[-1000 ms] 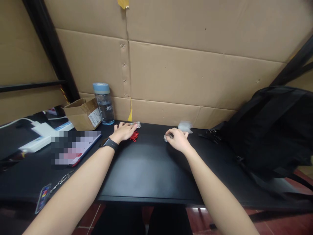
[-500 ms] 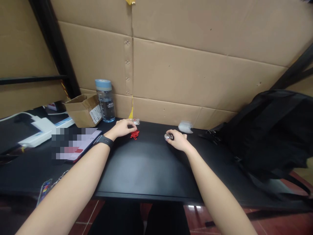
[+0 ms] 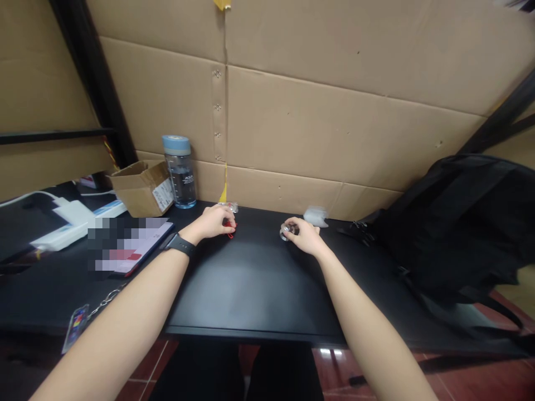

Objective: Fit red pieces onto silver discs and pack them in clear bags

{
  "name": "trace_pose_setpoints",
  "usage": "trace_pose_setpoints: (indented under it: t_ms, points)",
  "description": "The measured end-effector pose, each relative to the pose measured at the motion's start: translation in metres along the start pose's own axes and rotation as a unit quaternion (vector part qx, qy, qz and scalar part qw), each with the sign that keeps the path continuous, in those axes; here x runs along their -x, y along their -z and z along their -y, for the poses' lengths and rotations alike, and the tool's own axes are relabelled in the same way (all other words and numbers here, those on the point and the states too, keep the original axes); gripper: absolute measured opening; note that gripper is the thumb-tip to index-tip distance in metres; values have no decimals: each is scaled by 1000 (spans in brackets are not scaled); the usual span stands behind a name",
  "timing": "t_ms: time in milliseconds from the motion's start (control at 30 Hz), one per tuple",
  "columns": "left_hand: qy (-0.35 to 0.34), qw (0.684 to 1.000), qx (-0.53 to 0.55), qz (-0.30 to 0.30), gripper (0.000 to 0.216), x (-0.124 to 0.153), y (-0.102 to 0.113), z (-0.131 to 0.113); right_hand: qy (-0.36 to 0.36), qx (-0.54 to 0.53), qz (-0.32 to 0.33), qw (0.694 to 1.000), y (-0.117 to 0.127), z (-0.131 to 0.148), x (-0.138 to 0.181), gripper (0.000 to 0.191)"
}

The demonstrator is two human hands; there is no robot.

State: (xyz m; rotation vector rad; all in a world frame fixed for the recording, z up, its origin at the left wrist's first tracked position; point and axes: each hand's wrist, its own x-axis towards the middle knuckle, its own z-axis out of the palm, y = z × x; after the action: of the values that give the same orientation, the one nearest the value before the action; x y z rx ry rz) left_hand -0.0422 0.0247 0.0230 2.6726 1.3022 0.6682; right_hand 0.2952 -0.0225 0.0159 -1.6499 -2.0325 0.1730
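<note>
On the black table, my left hand (image 3: 215,221) is closed over a small bundle of red cord (image 3: 230,233), its thumb and fingers pinched together and covering most of the cord. Just behind that hand lies a small, clear, shiny packet (image 3: 233,208). My right hand (image 3: 307,238) grips a small, round, silvery metal object (image 3: 285,231) from its right side, thumb in front and fingers over the top. The object rests on or just above the tabletop; which of the two I cannot tell. A crumpled piece of white translucent wrap (image 3: 316,216) sits behind my right hand.
A water bottle (image 3: 179,172) and an open cardboard box (image 3: 144,189) stand at the back left. Nearer are a power strip (image 3: 62,234), a partly blurred flat item (image 3: 144,245) and a keychain (image 3: 77,326). A black backpack (image 3: 463,234) fills the right; a cardboard wall (image 3: 301,133) closes the back.
My left hand has shifted slightly right, and its fingers have closed down over the red cord. My right fingers have curled over the round metal object, which looks slightly turned.
</note>
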Motion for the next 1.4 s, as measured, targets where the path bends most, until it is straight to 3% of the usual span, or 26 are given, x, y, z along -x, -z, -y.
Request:
trace_pose_setpoints:
  t_ms: [233, 433, 633, 833, 1067, 1400]
  points:
    - [-17, 994, 55, -87, 17, 1, 9, -12, 12, -29, -33, 999, 2, 5, 0, 26]
    - [-51, 987, 92, -126, 14, 1, 11, -39, 49, -130, -61, 988, 2, 11, 1, 30]
    - [-58, 985, 98, -127, 17, 0, 7, -59, 41, -209, -74, 974, 1, 16, 1, 32]
    - [-61, 987, 83, -125, 17, -2, 0, -60, 40, -278, -46, 958, -3, 21, 3, 33]
    - [-32, 980, 136, -141, 17, 0, 1, -73, 43, -366, -16, 930, -7, 34, 7, 35]
    - [-16, 981, 105, -160, 16, 0, 0, -83, 45, -454, 1, 890, -11, 54, 15, 37]
